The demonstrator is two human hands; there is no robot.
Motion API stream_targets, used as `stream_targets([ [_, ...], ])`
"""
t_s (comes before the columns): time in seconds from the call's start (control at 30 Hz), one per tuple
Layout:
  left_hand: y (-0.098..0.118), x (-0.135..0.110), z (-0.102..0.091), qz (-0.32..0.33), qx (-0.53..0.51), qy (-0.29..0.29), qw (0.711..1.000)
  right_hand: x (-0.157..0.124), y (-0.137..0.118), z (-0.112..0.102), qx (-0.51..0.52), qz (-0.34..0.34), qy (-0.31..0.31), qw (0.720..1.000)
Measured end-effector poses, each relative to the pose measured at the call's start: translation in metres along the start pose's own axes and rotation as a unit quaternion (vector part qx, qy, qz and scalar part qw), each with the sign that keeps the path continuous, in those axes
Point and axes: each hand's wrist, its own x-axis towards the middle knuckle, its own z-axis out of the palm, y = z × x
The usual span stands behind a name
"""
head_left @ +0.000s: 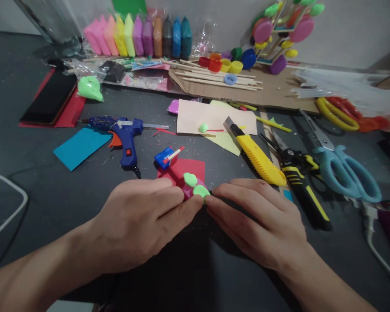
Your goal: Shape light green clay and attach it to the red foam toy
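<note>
My left hand [143, 221] and my right hand [260, 221] meet at the middle of the dark table, fingertips pinched together on a small magenta piece [189, 192] that carries two light green clay blobs [195, 184]. The fingers of both hands are pressed close around it. Most of the magenta piece is hidden by my fingers. It lies at the near edge of a red paper square [195, 167]. Just behind sits a small blue and red object [167, 157].
A blue glue gun [125, 134] lies behind my left hand; a yellow utility knife [256, 156], black pliers [299, 182] and blue scissors [344, 169] lie to the right. Clay packets [139, 37], sticks, bottle caps and a cap-and-stick model [279, 30] stand at the back.
</note>
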Motion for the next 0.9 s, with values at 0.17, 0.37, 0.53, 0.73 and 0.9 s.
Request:
stream_targets([
  [0.17,0.0,0.0,0.002,-0.015,0.001,-0.002,1.0,-0.001,0.0,0.001,0.0,-0.006,-0.002,1.0],
  [0.37,-0.001,0.003,-0.002,-0.001,-0.002,-0.001,1.0,0.001,0.001,0.0,0.008,-0.005,-0.001,1.0],
  [0.53,-0.002,-0.001,0.001,0.011,0.011,-0.005,1.0,-0.001,0.002,0.0,0.016,-0.008,-0.004,1.0],
  [0.73,-0.005,-0.004,-0.002,0.0,0.023,0.016,1.0,-0.004,0.002,0.002,0.084,0.045,0.014,0.995],
  [0.9,-0.007,-0.003,-0.014,-0.065,0.058,0.036,0.996,-0.003,0.005,0.001,0.119,0.077,0.017,0.99],
])
